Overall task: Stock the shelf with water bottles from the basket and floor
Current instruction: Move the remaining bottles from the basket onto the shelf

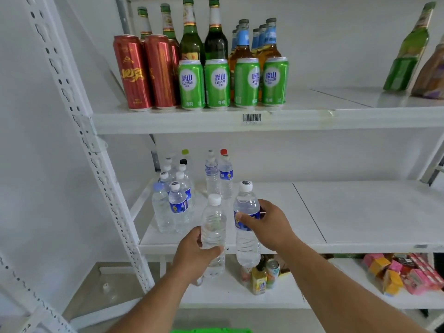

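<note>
Clear unlabelled bottle (213,233) gripped in left hand (194,255), blue-labelled bottle (247,222) gripped in right hand (266,224), four green cans (231,82) above, two red cans (146,72).

— What stands against the plain white wall (336,44)?
— A white metal shelving rack with a perforated slotted upright (96,159) and flat white boards.
— Any marks on it?
— A small barcode label (251,118) on the upper board's front edge.
— And below?
— A grey floor (81,306), evenly lit, soft shadows.
</note>
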Demonstrator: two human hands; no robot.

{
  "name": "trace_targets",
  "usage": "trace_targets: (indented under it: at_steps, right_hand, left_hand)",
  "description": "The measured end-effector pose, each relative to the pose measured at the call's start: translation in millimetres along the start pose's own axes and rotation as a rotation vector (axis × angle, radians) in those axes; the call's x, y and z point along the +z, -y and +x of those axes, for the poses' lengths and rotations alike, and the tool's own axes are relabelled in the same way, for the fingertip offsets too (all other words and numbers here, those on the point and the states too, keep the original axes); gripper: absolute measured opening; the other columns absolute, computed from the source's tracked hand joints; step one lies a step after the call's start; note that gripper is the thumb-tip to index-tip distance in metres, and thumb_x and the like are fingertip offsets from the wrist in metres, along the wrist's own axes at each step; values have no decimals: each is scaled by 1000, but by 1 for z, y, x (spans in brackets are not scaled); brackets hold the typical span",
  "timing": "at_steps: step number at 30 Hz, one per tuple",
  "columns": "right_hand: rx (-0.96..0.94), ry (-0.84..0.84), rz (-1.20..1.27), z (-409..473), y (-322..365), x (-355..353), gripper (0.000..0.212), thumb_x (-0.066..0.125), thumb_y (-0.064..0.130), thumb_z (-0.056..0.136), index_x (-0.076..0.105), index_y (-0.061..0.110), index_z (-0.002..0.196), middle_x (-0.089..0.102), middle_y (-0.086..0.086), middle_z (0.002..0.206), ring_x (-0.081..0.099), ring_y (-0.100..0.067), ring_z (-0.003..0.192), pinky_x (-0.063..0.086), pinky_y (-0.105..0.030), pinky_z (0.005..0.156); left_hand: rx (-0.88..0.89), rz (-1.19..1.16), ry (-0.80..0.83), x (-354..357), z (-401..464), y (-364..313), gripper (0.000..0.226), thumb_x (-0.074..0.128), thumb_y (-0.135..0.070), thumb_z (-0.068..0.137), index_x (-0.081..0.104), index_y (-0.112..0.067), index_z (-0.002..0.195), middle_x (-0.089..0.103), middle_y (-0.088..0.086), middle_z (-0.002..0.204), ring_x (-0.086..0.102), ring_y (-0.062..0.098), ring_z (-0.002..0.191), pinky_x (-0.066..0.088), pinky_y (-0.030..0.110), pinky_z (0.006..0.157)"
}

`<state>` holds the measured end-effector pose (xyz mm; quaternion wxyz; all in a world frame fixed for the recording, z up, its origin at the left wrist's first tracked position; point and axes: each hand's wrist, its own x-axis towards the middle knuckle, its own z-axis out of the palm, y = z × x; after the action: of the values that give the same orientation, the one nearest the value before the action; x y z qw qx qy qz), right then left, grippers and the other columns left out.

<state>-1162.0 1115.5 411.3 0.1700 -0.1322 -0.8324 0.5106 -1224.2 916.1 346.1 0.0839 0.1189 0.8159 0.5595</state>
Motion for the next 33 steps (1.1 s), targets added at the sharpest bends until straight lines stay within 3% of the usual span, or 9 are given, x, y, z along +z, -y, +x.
trace_targets:
  at_steps: [4,7,11,18,27,33]
  right_hand:
    - [-9,-18,-54,33,-3,13,18,76,44,78,60,47,85,67,25,81,62,8,76,42,-12,60]
    - [12,-38,-54,54,-7,21,15,77,40,77,64,39,84,69,19,78,64,0,73,45,-13,59]
    - [37,-34,-62,78,-14,27,14,75,36,76,68,30,86,69,22,77,66,-8,71,50,-19,61]
    - [49,-9,-71,123,-31,36,15,74,32,74,64,37,84,69,16,77,62,-6,64,50,-20,60]
    - [132,138,28,202,-61,53,20,68,22,69,68,10,85,71,-11,80,58,-18,63,51,-35,64]
    - [155,138,47,250,-79,72,17,72,17,72,69,10,87,72,-12,83,61,-19,67,52,-34,64]
  left_hand:
    - [42,-17,-9,0,39,4,37,85,-29,64,64,-38,93,67,-33,87,61,-14,80,44,2,57]
    - [42,-29,-10,1,66,6,37,86,-28,64,63,-38,92,69,-29,84,60,-15,79,42,0,58]
    - [18,-23,-10,4,92,9,36,85,-33,63,61,-43,90,65,-37,85,58,-18,80,43,2,55]
    - [-9,3,-25,15,144,16,37,85,-32,63,60,-44,89,70,-20,88,63,-8,81,42,12,63]
    - [-58,2,-113,34,211,22,38,83,-24,68,58,-46,86,68,-21,85,62,-7,81,42,11,62]
    - [-76,-4,-144,50,263,33,40,83,-19,68,60,-43,90,68,-19,90,64,2,88,50,22,72]
